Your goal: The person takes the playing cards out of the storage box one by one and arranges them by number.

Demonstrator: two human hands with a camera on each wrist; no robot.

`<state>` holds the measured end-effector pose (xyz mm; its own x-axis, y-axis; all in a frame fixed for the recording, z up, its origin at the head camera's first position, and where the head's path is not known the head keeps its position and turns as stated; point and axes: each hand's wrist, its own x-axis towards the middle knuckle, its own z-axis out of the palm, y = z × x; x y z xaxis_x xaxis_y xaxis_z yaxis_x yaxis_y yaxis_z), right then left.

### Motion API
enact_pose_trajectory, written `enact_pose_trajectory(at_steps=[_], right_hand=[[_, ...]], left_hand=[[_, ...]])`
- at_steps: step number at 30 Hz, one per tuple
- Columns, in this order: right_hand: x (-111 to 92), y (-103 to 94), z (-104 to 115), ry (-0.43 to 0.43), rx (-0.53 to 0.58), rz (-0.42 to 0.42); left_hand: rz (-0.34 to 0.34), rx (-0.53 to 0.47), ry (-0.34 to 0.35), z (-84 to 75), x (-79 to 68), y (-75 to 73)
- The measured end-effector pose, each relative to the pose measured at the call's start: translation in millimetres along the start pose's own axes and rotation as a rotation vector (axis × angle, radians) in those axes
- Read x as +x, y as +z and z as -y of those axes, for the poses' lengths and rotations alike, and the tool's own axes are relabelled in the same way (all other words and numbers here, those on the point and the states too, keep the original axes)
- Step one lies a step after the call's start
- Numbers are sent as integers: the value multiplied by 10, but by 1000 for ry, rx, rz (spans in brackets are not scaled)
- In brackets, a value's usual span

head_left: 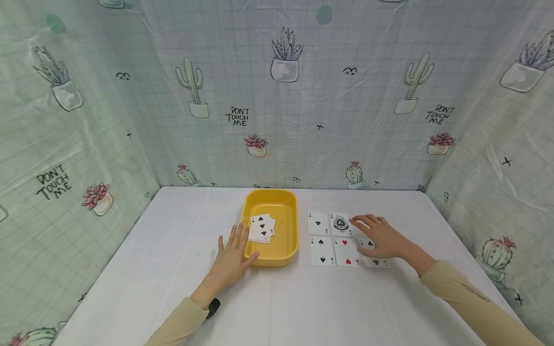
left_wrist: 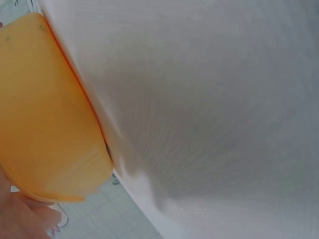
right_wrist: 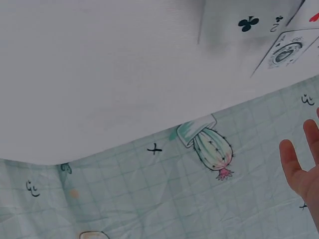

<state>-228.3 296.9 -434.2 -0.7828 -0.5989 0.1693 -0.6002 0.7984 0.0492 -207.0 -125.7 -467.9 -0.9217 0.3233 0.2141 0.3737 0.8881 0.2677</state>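
Note:
My left hand point(head_left: 231, 259) lies with spread, straight fingers at the near left rim of the yellow tray point(head_left: 291, 235), its fingertips over that edge. Inside the tray is a small stack of playing cards point(head_left: 261, 227), three of clubs on top. To the right, my right hand point(head_left: 381, 238) hovers over the laid-out cards with slightly bent fingers and nothing visible between them. Beneath it is the two of clubs point(head_left: 375, 262), partly covered. Beside its fingertips lie the ace of spades point(head_left: 341, 224) and the two of hearts point(head_left: 346, 253).
Left of those are the ace of clubs point(head_left: 318, 224) and the two of spades point(head_left: 322, 251), so the cards form two rows. A white cloth point(head_left: 277, 307) covers the table. Cactus-print sheets point(head_left: 294, 110) hang behind and at both sides.

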Motion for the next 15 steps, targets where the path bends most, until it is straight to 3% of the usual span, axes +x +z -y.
enact_pose_trajectory(at_steps=[10, 15], right_hand=[[339, -29, 163, -51, 30, -66], [511, -50, 253, -69, 52, -61]], left_hand=[[4, -4, -6, -2, -12, 1], [5, -20, -9, -9, -15, -6]])
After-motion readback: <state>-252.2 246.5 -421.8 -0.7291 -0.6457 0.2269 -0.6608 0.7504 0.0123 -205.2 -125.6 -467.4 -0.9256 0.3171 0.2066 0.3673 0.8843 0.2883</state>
